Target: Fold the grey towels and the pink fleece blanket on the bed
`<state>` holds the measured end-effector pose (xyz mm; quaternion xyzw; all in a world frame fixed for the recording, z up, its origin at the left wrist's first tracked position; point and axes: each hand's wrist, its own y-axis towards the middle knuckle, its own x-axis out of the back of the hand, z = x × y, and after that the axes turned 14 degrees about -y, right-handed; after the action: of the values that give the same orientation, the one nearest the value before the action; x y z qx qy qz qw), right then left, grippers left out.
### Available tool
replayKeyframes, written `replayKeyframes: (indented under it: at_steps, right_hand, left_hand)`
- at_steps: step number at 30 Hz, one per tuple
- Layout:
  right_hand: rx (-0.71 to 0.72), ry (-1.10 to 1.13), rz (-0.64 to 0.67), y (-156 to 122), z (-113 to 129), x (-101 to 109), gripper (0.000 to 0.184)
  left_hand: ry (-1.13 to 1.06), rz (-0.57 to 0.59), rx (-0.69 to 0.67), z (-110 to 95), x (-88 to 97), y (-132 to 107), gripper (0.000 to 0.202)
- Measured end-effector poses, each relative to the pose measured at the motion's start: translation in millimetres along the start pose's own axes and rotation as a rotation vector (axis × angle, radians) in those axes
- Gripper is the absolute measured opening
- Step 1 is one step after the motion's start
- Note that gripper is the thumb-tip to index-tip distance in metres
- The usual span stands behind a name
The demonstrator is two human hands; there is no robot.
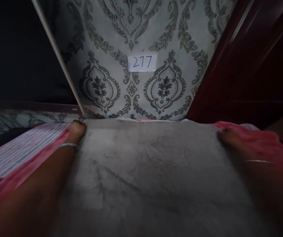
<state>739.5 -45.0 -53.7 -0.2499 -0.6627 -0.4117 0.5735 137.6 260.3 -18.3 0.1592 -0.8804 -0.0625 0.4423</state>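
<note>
A grey, soft-looking cloth spreads between my arms, with a few creases and smudged darker patches on its surface. At its far left corner my left hand is closed on the edge. My right hand, dim and blurred, is closed at the far right corner of the same cloth. Bracelets show on both wrists. Under and beside the cloth lies pink fabric, seen on both sides.
Striped fabric lies at the left. Behind stands a wall with patterned wallpaper and a paper label reading 277. A dark screen-like panel is at the left, a glossy dark red panel at the right.
</note>
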Motion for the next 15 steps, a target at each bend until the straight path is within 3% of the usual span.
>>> replayKeyframes:
  at_steps: [2,4,7,9,12,15]
  right_hand:
    - [0.063,-0.011,-0.002,-22.8,22.0,12.9,0.061]
    - [0.344,0.007,-0.061,-56.1,55.9,23.0,0.062]
    - [0.752,0.084,0.015,-112.8,115.9,31.9,0.061]
    - [0.947,0.106,0.092,-143.0,148.9,33.2,0.065]
    - [1.059,0.102,0.160,-160.7,172.3,28.1,0.070]
    - [1.049,0.084,0.141,-144.5,160.8,17.7,0.070]
  left_hand:
    - [0.091,-0.032,-0.158,-17.4,3.6,-19.7,0.053]
    - [0.130,0.026,-0.460,-40.7,-1.4,-51.4,0.056]
    - [0.060,0.430,-0.895,-75.8,-27.9,-112.6,0.061]
    - [0.033,0.646,-1.100,-91.2,-52.7,-149.6,0.066]
    - [0.013,0.770,-1.137,-97.9,-83.0,-179.8,0.067]
    - [0.027,0.768,-1.105,-89.2,-89.9,-174.6,0.066]
